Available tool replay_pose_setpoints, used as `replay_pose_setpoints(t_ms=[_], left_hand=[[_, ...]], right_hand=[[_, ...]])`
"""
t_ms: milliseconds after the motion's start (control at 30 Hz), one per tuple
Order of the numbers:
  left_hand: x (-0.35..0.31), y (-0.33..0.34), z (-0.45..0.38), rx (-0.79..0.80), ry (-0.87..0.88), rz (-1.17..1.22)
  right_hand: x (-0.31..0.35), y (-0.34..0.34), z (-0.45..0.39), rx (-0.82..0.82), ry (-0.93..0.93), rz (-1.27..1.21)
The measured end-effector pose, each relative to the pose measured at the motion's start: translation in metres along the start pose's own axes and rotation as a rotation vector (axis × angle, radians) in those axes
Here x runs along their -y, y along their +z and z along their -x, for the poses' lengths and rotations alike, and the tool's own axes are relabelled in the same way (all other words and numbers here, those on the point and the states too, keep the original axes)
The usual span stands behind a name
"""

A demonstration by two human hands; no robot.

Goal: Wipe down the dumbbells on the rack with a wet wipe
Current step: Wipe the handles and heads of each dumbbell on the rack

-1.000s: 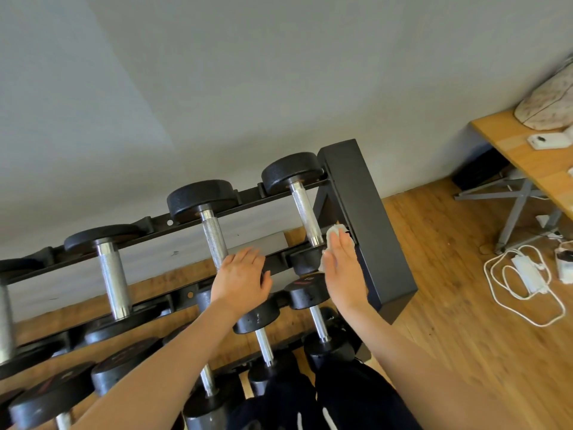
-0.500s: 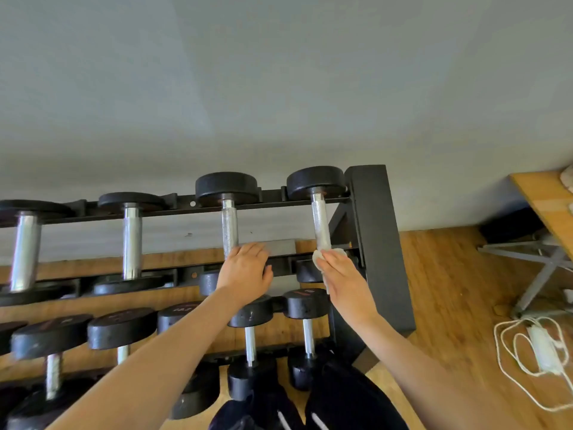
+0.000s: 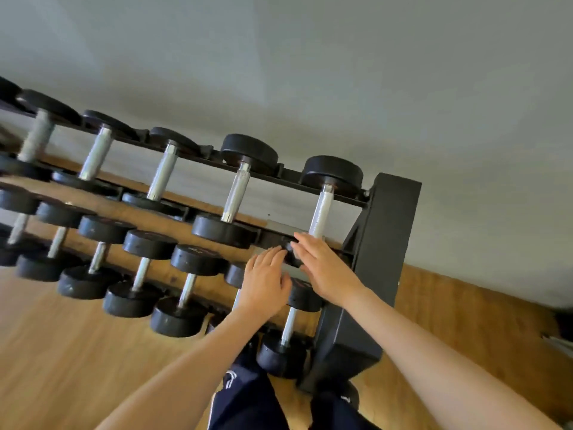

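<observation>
Up top, five dumbbells (image 3: 236,187) on rack (image 3: 383,237), left hand (image 3: 263,282), right hand (image 3: 322,265), fingers straight, wipe unseen.

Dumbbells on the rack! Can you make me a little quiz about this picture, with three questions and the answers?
1. True or false: the rightmost dumbbell on the top row is lifted off the rack.
2. Which dumbbell are the left hand and right hand closest to? A) the far-left one B) the rightmost top-row one C) one lying on the floor
3. Fill in: the floor under the rack is made of ____.

Key
1. False; it rests on the rack.
2. B; both hands are at its near end.
3. Wood.
</observation>
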State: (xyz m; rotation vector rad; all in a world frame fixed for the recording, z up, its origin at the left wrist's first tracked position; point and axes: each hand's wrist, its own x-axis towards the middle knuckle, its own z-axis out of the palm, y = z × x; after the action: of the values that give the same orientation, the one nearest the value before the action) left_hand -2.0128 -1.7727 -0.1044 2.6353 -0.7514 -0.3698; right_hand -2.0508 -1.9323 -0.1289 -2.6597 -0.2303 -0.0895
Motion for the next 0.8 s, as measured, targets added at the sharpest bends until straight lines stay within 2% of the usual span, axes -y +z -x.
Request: replay_pose_setpoints(t_ms=[100, 167, 233, 267, 367, 467, 600, 667, 800], left_hand=[[-0.018, 0.009, 0.022, -0.056, -0.139, 0.066], [-0.024, 0.013, 0.036, -0.040, -0.188, 0.067], [-0.027, 0.014, 0.040, -0.030, -0.195, 0.046], [-0.027, 0.014, 0.039, -0.038, -0.199, 0.047], [-0.030, 0.010, 0.023, -0.072, -0.199, 0.083], [-0.039, 0.006, 0.002, -0.033, -0.209, 0.095], [-0.046, 0.014, -0.021, 0.100, -0.278, 0.069], [-0.048, 0.019, -0.026, 0.152, -0.289, 0.063], [-0.048, 0.023, -0.029, 0.140, -0.307, 0.064]], right_hand=[[-0.008, -0.002, 0.000, 0.111, -0.023, -0.037], [-0.012, -0.006, 0.002, 0.175, -0.127, 0.034], [-0.015, -0.014, 0.006, 0.123, -0.251, 0.042], [-0.016, -0.017, 0.009, 0.105, -0.253, 0.028], [-0.020, -0.028, 0.010, -0.079, -0.096, -0.016], [-0.029, -0.044, -0.001, -0.262, 0.065, -0.035], [-0.049, -0.062, -0.027, -0.279, 0.112, -0.001], [-0.057, -0.057, -0.045, -0.220, -0.017, 0.101], [-0.088, -0.044, -0.070, 0.116, -0.302, 0.367]])
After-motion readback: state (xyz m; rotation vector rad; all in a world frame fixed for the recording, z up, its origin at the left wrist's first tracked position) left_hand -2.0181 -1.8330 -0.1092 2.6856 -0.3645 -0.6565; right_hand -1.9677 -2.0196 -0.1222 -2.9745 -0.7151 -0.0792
